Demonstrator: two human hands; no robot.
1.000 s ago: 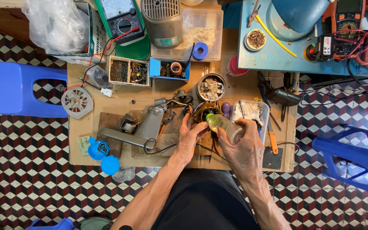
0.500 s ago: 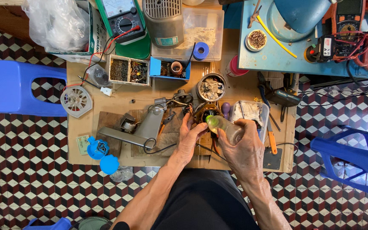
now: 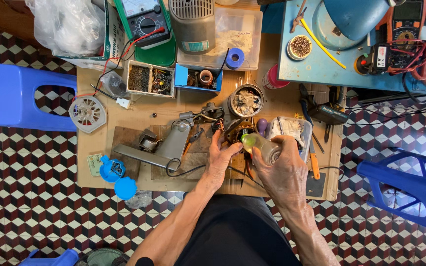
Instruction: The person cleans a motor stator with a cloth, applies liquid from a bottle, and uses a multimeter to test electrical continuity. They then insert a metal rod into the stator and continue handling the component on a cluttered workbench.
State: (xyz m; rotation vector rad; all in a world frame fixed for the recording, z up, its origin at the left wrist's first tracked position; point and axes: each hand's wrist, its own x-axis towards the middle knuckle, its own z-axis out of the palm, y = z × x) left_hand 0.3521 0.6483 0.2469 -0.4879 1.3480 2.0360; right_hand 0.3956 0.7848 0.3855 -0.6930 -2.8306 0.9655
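While the right hand [image 3: 283, 170] wraps closed around a small clear bottle [image 3: 261, 147] with a yellowish-green end, it tips that end toward the motor part [image 3: 237, 132] lying on the wooden board [image 3: 292, 101]. That part, with copper windings showing, sits just left of the bottle's tip, at the middle of the board's near half. Half curled, the left hand [image 3: 220, 160] rests beside the part with its fingertips [image 3: 218, 135] at its left edge; whether it truly grips it cannot be told. Just left of that hand lies a grey metal bracket [image 3: 166, 148], with a black wire [image 3: 183, 170] looping in front of it. Behind the part stands a round tin [image 3: 246, 101] full of scraps, and to its right a clear tub [image 3: 292, 130] holding cloth. An orange-handled tool [image 3: 314, 165] lies beside the tub. Two blue caps [image 3: 118, 178] sit at the board's near left corner, a white fan wheel [image 3: 88, 114] at its left edge. Farther back are a green multimeter [image 3: 146, 22] and a blue tape roll [image 3: 234, 58].
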